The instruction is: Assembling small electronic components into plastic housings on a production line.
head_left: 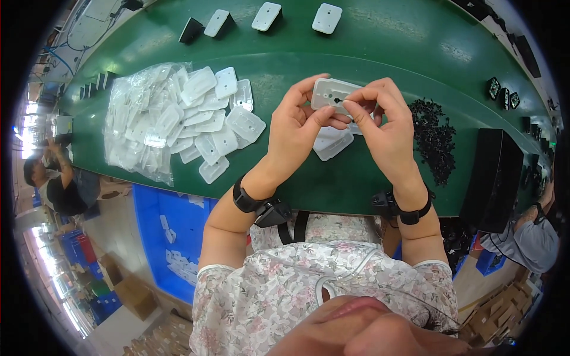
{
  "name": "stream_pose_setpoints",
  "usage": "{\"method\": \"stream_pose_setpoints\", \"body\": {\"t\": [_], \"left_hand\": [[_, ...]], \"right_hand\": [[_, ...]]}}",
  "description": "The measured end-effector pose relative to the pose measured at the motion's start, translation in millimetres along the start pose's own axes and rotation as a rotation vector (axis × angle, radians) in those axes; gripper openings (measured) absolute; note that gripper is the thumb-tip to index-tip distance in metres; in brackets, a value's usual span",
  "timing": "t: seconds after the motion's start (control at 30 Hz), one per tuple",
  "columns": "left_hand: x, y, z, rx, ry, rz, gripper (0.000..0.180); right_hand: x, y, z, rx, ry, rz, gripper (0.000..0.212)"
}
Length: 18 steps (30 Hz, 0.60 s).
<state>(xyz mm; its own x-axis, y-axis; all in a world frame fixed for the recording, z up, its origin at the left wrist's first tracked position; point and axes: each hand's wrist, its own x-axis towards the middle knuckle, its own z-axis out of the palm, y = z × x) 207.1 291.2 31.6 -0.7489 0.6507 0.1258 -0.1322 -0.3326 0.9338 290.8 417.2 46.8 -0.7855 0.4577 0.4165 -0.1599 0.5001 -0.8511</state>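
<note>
My left hand (pixel 297 121) is closed around the left end of a translucent white plastic plate (pixel 325 86), a rounded rectangle with holes, raised above the table. At the middle of the plate sits a small black part (pixel 337 100). The thumb and fingers of my right hand (pixel 389 121) pinch right beside it; the fingertips partly hide what they grip. Below the raised plate, more white plates (pixel 332 144) lie on the green table. To the right of my right hand spreads a pile of small black parts (pixel 435 139).
Loose white plates (pixel 245 123) spill from a clear plastic bag (pixel 142 127) on the left. Several plates on black pieces (pixel 327 18) stand along the far side. A black box (pixel 493 178) stands at the right. A blue bin (pixel 155 237) sits below the table's left edge. Other people work at both sides.
</note>
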Motion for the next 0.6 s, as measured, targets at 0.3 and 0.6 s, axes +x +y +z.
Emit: {"method": "stream_pose_setpoints", "body": {"t": [0.3,0.6], "left_hand": [[-4.4,-0.9,-7.6,0.010,-0.092,-0.056,0.014],[-3.9,-9.1,-11.8,0.124,-0.076,0.124,0.009]], "right_hand": [[-1.9,-0.3,7.3,-0.007,0.050,0.026,0.007],[-7.8,3.0,17.5,0.121,0.041,0.054,0.007]]}}
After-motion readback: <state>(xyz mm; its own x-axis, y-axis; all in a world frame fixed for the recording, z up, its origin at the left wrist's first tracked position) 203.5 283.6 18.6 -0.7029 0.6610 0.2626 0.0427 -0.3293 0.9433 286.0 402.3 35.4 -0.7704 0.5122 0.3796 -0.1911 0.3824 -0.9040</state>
